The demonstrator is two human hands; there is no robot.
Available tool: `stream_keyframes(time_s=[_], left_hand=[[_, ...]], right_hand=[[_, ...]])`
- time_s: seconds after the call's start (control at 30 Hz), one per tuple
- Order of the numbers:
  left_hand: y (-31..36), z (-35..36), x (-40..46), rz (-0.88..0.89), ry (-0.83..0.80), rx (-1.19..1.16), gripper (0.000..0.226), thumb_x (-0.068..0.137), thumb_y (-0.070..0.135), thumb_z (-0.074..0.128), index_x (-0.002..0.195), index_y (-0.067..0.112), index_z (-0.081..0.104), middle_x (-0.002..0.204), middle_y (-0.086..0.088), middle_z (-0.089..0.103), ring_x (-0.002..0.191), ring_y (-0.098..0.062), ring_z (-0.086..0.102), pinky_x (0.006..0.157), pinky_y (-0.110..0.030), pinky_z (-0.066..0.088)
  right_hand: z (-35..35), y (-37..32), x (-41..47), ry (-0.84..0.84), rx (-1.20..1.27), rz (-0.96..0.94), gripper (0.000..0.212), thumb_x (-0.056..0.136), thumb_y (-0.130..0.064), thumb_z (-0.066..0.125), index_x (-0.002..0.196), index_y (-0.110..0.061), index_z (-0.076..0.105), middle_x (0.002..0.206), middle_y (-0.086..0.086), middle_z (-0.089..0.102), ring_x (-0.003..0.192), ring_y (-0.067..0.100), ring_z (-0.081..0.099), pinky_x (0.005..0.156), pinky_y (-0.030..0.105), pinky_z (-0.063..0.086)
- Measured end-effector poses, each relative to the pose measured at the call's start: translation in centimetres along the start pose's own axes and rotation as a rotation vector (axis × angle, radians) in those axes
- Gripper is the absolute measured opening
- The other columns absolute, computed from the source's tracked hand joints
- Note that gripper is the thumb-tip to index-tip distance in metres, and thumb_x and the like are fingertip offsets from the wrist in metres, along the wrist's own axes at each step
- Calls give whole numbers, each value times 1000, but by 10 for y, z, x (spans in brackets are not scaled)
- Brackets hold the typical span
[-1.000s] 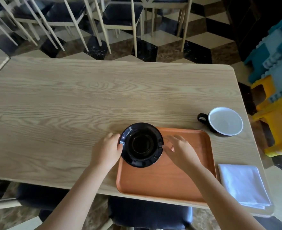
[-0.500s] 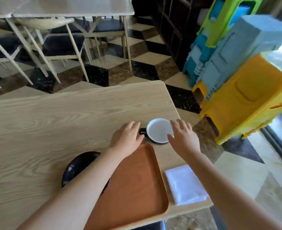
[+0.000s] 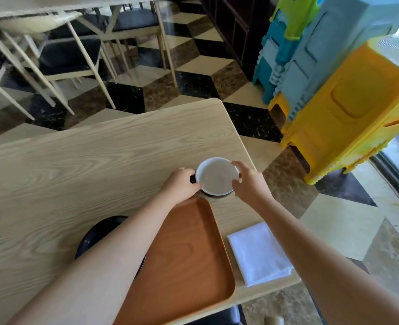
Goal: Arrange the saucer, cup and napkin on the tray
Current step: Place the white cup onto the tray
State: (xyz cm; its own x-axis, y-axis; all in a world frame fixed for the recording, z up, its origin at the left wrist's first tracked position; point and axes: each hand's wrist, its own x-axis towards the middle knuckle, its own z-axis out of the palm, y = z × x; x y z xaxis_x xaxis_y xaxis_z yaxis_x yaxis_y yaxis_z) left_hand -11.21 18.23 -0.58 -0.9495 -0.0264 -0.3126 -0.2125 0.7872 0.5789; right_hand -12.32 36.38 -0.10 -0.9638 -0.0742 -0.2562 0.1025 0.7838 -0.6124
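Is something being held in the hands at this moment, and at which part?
Both hands are on the cup: the left hand at its handle side, the right hand at the opposite rim. It stands on the table.

both hands now apparently gripping cup [image 3: 218, 176]

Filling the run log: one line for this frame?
phase: grasping cup | left hand: at handle side | right hand: on rim | saucer: on tray | napkin: on table

Bright daylight from right, blown-out window; wide-angle warp at edges, slight blur.
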Motion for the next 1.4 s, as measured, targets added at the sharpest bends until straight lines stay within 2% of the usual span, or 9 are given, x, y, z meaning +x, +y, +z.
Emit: stream_keyframes(time_s=[0.13,0.3,0.47,0.6,0.73,0.83,0.97,1.1,1.4], left_hand=[[-11,0,-6,-87,49,-78,23,84,16,57,73,-4,59,65,-12,45,60,-22,46,64,-38,50],[-3,-14,-32,-17,160,-94,25,83,15,56,68,-4,58,59,-9,41,59,-21,38,54,-31,24],[-23,-22,-77,-30,274,-142,17,81,16,62,75,0,66,70,-15,54,66,-25,46,52,-18,29],[-44,-17,-96,-81,249,-163,18,82,17,61,71,3,63,78,-19,58,73,-29,51,56,-24,32],[-57,-9,-100,-116,217,-186,17,82,20,61,72,7,63,90,-17,63,83,-30,58,74,-38,45],[-61,-2,-101,-134,212,-205,15,83,20,61,76,8,66,93,-14,64,86,-28,59,78,-37,45],[-59,4,-101,-155,239,-255,20,85,19,61,99,9,70,98,-5,64,86,-19,58,74,-27,40],[-60,5,-94,-169,231,-237,19,84,24,61,96,12,70,89,0,61,76,-12,53,65,-21,34],[-58,8,-103,-75,299,-48,20,87,29,56,91,12,66,94,0,63,79,-20,58,67,-34,48]], right_hand=[[8,-13,-10,10,98,22,58,80,1,45,133,-21,45,121,17,60,92,34,64,76,49,57],[-1,-20,-24,55,184,18,53,81,-2,49,129,-26,49,110,15,66,84,33,67,77,47,57],[8,-36,-60,-1,217,1,52,79,-4,51,122,-33,53,101,3,68,84,27,69,81,41,55],[28,-37,-75,-56,245,13,54,76,-8,51,120,-39,53,104,3,70,82,28,69,82,42,55],[41,-32,-79,-88,248,37,53,76,-9,50,119,-40,53,103,4,69,82,30,68,81,43,55],[44,-30,-79,-99,230,42,53,77,-7,50,120,-38,53,104,6,68,83,31,68,82,44,54],[43,-31,-73,-120,186,31,55,76,-8,48,124,-35,52,109,7,68,89,32,67,85,45,53],[38,-31,-65,-129,171,29,55,77,-6,46,126,-33,52,113,8,66,92,30,67,86,44,53],[39,-24,-65,-131,23,-95,53,83,-12,47,132,-32,44,113,5,65,94,25,61,76,34,49]])
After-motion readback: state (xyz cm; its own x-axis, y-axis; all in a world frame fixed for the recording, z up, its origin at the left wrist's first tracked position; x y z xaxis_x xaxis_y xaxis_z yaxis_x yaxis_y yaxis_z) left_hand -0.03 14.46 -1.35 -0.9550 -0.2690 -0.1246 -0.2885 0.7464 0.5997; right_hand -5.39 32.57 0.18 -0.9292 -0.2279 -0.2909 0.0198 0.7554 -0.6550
